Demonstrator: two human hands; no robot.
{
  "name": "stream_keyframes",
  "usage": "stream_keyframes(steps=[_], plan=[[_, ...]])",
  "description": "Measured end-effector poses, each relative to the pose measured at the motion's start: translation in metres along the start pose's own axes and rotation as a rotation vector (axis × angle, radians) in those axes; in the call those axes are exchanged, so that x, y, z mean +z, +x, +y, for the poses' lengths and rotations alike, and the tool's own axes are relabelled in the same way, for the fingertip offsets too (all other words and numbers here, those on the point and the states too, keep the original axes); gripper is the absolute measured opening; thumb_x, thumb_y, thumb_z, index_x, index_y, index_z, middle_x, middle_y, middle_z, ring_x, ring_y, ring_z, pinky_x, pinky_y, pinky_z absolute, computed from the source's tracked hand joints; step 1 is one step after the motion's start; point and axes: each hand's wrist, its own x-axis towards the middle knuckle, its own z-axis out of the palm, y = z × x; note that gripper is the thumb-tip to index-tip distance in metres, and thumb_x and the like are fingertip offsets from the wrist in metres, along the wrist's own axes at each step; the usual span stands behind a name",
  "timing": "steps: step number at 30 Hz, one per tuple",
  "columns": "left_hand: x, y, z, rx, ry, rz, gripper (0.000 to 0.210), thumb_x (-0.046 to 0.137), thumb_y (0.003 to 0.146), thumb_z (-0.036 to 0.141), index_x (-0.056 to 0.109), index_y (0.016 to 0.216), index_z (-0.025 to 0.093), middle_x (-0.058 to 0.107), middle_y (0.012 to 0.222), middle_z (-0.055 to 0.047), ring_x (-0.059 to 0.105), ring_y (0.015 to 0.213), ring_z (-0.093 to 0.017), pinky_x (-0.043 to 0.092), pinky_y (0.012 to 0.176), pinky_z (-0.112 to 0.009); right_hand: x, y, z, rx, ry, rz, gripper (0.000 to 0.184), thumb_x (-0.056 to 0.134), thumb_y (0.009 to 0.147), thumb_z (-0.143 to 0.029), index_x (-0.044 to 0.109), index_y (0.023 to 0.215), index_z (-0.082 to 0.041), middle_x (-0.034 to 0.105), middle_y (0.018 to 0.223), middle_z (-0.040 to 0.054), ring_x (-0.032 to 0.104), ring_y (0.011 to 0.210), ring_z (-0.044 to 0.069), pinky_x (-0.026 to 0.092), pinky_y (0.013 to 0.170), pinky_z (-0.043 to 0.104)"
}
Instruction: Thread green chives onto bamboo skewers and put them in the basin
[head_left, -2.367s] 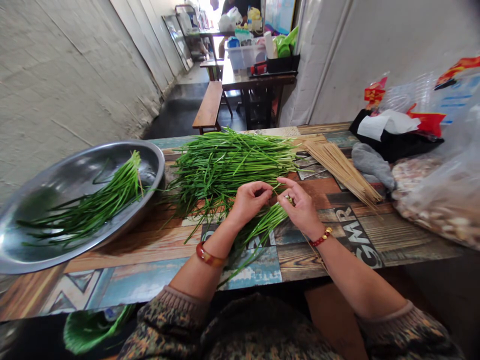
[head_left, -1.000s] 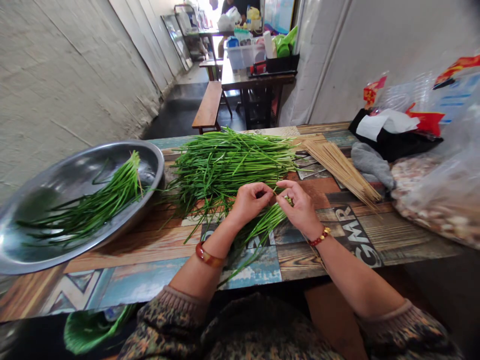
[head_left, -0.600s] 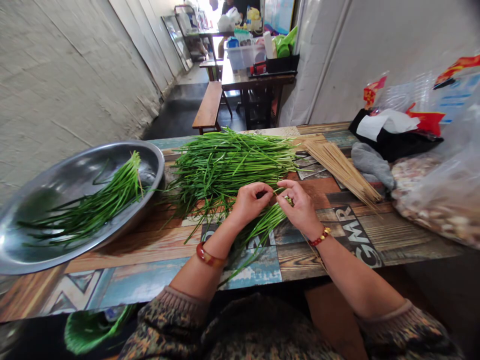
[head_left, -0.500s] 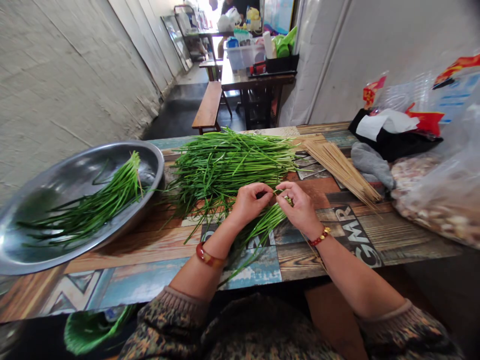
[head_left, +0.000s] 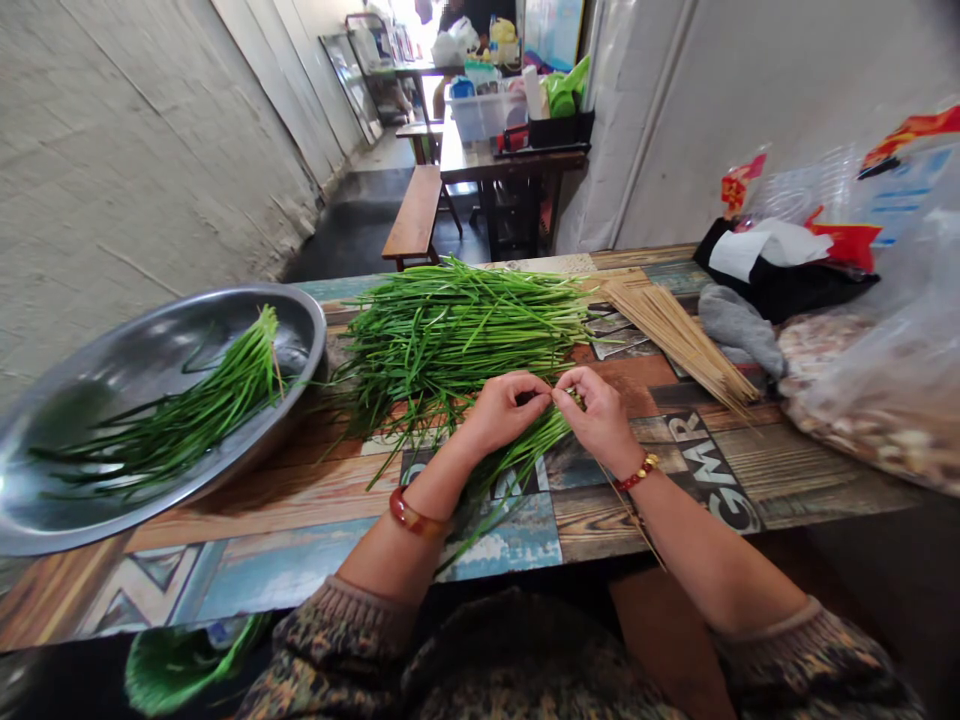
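Note:
My left hand (head_left: 511, 408) and my right hand (head_left: 596, 412) meet over the table, with thumbs and forefingers pinched tip to tip. My left fingertips close on the end of a garlic chive, mostly hidden. A thin bamboo skewer (head_left: 637, 525) slants out from beneath my right hand towards the front edge; its upper part, at my right fingers, is covered. Under both hands hangs a small bunch of garlic chives (head_left: 525, 452), its leaves trailing to the front left. Just beyond lies a large heap of garlic chives (head_left: 465, 325), stalk ends to the right.
At left stands a steel basin (head_left: 225, 480) holding a bunch of chives (head_left: 217, 400) with a skewer across its stalks. Loose bamboo skewers (head_left: 675, 340) lie right of the heap, near a grey cloth (head_left: 739, 325) and a clear bag of pale pieces (head_left: 862, 400). A bench (head_left: 415, 212) stands beyond.
My fingertips have come closer together, hiding the green bit that showed between them. The skewer under my right hand now reaches slightly further past the table's front edge.

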Motion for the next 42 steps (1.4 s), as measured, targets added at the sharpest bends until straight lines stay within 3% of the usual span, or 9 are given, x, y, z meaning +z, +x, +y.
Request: stream_keyframes(steps=[8, 14, 20, 23, 26, 32, 36, 39, 42], plan=[[-0.005, 0.0, -0.002, -0.099, -0.143, -0.083, 0.011, 0.059, 0.078, 0.019, 0.066, 0.08, 0.012, 0.064, 0.074, -0.002, 0.054, 0.066, -0.01, 0.043, 0.063, -0.021, -0.005, 0.0, 0.003, 0.034, 0.147, -0.051, 0.031, 0.043, 0.093, -0.044, 0.061, 0.088, -0.019, 0.062, 0.08, 0.0031, 0.056, 0.071, 0.016, 0.044, 0.065, 0.027], [-0.002, 0.002, -0.007, -0.138, -0.138, 0.005, 0.009, 0.059, 0.076, 0.018, 0.064, 0.073, 0.012, 0.063, 0.069, -0.001, 0.053, 0.063, -0.01, 0.042, 0.061, -0.021, -0.006, -0.002, 0.007, 0.155, 0.295, -0.097, 0.045, 0.032, 0.094, -0.054, 0.062, 0.099, -0.021, 0.055, 0.072, 0.0016, 0.05, 0.054, 0.013, 0.041, 0.045, 0.024], [0.003, 0.002, -0.009, -0.119, -0.127, 0.027, 0.01, 0.059, 0.077, 0.018, 0.065, 0.075, 0.012, 0.064, 0.07, -0.001, 0.054, 0.064, -0.009, 0.043, 0.061, -0.02, -0.001, 0.0, 0.01, 0.152, 0.252, -0.154, 0.038, 0.054, 0.086, -0.048, 0.057, 0.111, -0.02, 0.06, 0.076, 0.0013, 0.056, 0.061, 0.014, 0.046, 0.054, 0.025], [0.001, 0.001, -0.01, -0.1, -0.104, -0.041, 0.014, 0.059, 0.079, 0.022, 0.068, 0.079, 0.012, 0.067, 0.072, -0.002, 0.056, 0.065, -0.01, 0.042, 0.061, -0.02, 0.001, 0.001, 0.012, 0.083, 0.119, -0.124, 0.026, 0.059, 0.083, -0.041, 0.062, 0.095, -0.018, 0.064, 0.081, 0.0035, 0.057, 0.07, 0.015, 0.046, 0.062, 0.026], [-0.008, 0.001, -0.013, -0.088, 0.048, -0.119, 0.017, 0.056, 0.081, 0.023, 0.07, 0.08, 0.014, 0.069, 0.071, -0.002, 0.057, 0.063, -0.011, 0.041, 0.06, -0.02, 0.0, 0.001, 0.015, 0.079, 0.026, -0.123, 0.02, 0.057, 0.083, -0.037, 0.063, 0.082, -0.018, 0.063, 0.073, 0.0022, 0.054, 0.065, 0.014, 0.042, 0.059, 0.025], [-0.03, 0.002, -0.016, -0.173, 0.529, 0.076, 0.019, 0.053, 0.084, 0.024, 0.07, 0.08, 0.019, 0.07, 0.073, -0.004, 0.061, 0.067, -0.016, 0.041, 0.062, -0.025, -0.005, 0.003, 0.022, 0.112, 0.022, -0.09, 0.019, 0.056, 0.081, -0.035, 0.063, 0.08, -0.017, 0.064, 0.074, 0.0026, 0.056, 0.067, 0.015, 0.043, 0.062, 0.027], [-0.023, 0.002, -0.02, -0.029, 0.452, 0.149, 0.018, 0.052, 0.085, 0.02, 0.07, 0.088, 0.018, 0.071, 0.087, -0.005, 0.063, 0.079, -0.016, 0.045, 0.072, -0.025, -0.01, 0.004, 0.02, 0.083, 0.036, -0.172, 0.017, 0.057, 0.081, -0.034, 0.063, 0.08, -0.018, 0.065, 0.078, 0.0026, 0.059, 0.071, 0.016, 0.045, 0.068, 0.029], [-0.013, 0.003, -0.024, 0.023, 0.334, 0.089, 0.018, 0.053, 0.084, 0.015, 0.07, 0.09, 0.016, 0.07, 0.087, -0.005, 0.063, 0.08, -0.015, 0.047, 0.075, -0.025, -0.015, 0.004, 0.015, 0.055, 0.079, -0.315, 0.014, 0.057, 0.082, -0.032, 0.062, 0.082, -0.018, 0.065, 0.079, 0.0021, 0.059, 0.072, 0.015, 0.045, 0.067, 0.028], [-0.007, 0.003, -0.027, 0.055, 0.318, -0.016, 0.02, 0.053, 0.083, 0.012, 0.07, 0.093, 0.016, 0.069, 0.09, -0.006, 0.063, 0.084, -0.015, 0.048, 0.079, -0.025, -0.02, 0.005, 0.012, 0.077, 0.079, -0.356, 0.015, 0.058, 0.082, -0.032, 0.061, 0.083, -0.018, 0.065, 0.079, 0.002, 0.058, 0.07, 0.015, 0.045, 0.064, 0.027]])
